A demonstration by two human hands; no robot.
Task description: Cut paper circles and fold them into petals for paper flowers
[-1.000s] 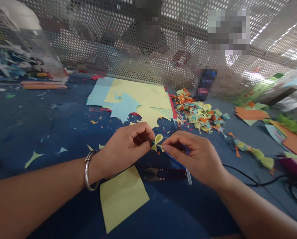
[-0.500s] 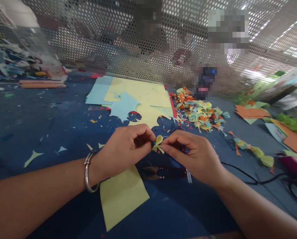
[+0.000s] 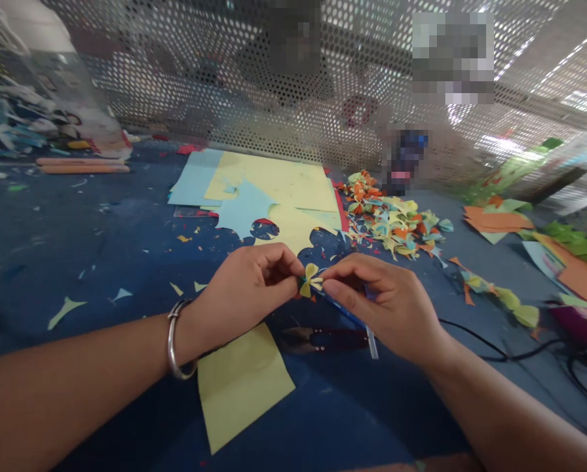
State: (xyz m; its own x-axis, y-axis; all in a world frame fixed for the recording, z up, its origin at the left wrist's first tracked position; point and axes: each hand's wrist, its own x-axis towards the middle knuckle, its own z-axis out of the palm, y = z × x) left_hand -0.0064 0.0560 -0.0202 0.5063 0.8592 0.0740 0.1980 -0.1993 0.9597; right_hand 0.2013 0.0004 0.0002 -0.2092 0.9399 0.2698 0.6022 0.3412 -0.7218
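Right at the middle of the frame, the left hand (image 3: 247,288) and the right hand (image 3: 382,298) meet over a small yellow paper bow (image 3: 311,280), each pinching one side of it between thumb and fingertips, just above the dark blue table (image 3: 77,249). The left wrist wears a metal bangle (image 3: 175,337). Under the right hand a thin blue stick (image 3: 345,314) slants toward the lower right; whether the fingers grip it cannot be told. Just below both hands lie a pair of dark thread snips (image 3: 325,339) and, lower left of them, a yellow paper square (image 3: 242,387). Beyond the hands, toward the upper middle, sheets of yellow and light blue paper (image 3: 268,190) lie overlapped, some with cut-out shapes. To their right sits a heap of small coloured paper pieces (image 3: 394,223) in orange, yellow and blue. A black cable (image 3: 500,354) runs across the right side, and a perforated metal screen (image 3: 200,85) closes the far edge of the table.
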